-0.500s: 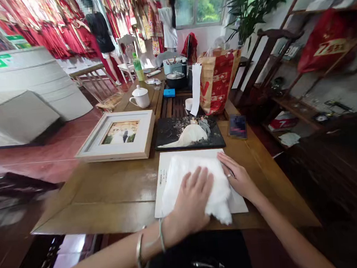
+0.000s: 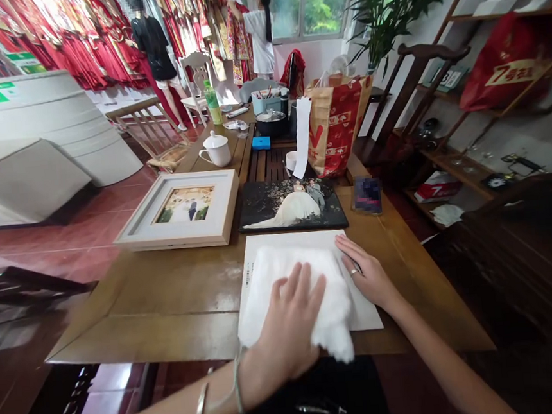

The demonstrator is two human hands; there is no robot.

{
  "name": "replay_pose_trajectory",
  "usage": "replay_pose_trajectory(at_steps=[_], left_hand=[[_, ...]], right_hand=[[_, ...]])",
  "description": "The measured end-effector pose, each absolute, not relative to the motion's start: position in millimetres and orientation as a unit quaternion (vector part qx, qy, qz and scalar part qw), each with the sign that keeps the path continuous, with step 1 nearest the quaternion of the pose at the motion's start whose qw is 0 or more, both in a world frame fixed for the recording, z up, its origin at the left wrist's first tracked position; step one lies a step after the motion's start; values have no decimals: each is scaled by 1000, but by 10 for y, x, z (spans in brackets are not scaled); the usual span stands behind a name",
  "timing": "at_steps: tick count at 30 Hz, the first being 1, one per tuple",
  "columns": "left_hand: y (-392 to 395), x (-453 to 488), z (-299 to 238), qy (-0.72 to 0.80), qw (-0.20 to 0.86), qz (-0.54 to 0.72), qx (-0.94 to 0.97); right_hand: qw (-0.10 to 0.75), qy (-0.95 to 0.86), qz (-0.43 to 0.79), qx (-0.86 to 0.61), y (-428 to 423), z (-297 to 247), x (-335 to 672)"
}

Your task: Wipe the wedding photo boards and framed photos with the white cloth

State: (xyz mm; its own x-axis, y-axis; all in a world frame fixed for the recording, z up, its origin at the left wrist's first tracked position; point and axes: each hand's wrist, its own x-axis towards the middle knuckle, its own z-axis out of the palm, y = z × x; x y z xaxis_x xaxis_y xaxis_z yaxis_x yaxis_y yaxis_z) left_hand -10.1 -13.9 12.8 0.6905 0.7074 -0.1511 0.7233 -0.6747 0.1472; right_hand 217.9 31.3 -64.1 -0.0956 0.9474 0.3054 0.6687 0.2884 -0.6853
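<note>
My left hand [image 2: 290, 318] lies spread on a fluffy white cloth [image 2: 328, 331], pressing it against a flat white panel [image 2: 367, 308] with a barcode near its left edge. The cloth covers much of the panel, and one corner of it hangs past the near side. With fingers stretched out, my right hand [image 2: 366, 270] rests on the panel's right edge; a ring shows on one finger. Just behind the panel lies a dark wedding photo board [image 2: 295, 208]. To its left is a thick pale picture frame [image 2: 228, 217] holding a wedding photo.
On the wooden table [image 2: 167, 287] stand a white lidded mug [image 2: 217, 151], a blue box [image 2: 261, 143], a green bottle [image 2: 213, 103] and a red-and-tan paper bag [image 2: 336, 124]. Two people stand at clothing racks behind. Wooden shelves [image 2: 466, 171] are at the right.
My left hand has slid the cloth slightly toward me and to the left over the panel. My right hand has stayed at the panel's edge.
</note>
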Motion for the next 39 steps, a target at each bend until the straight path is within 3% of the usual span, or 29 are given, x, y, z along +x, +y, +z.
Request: replay_pose_trajectory(at_steps=[6, 18, 31, 39], left_hand=[[-540, -397, 14, 334, 127, -35, 933], [649, 166, 138, 475, 74, 21, 876], [-488, -222, 111, 428, 167, -98, 883], [423, -59, 71, 472, 88, 6, 877]], right_hand=[[360, -712, 191, -571, 301, -629, 2163], [364, -712, 193, -569, 318, -645, 2186], [370, -714, 190, -563, 307, -673, 2187], [383, -709, 202, -557, 301, -665, 2196]])
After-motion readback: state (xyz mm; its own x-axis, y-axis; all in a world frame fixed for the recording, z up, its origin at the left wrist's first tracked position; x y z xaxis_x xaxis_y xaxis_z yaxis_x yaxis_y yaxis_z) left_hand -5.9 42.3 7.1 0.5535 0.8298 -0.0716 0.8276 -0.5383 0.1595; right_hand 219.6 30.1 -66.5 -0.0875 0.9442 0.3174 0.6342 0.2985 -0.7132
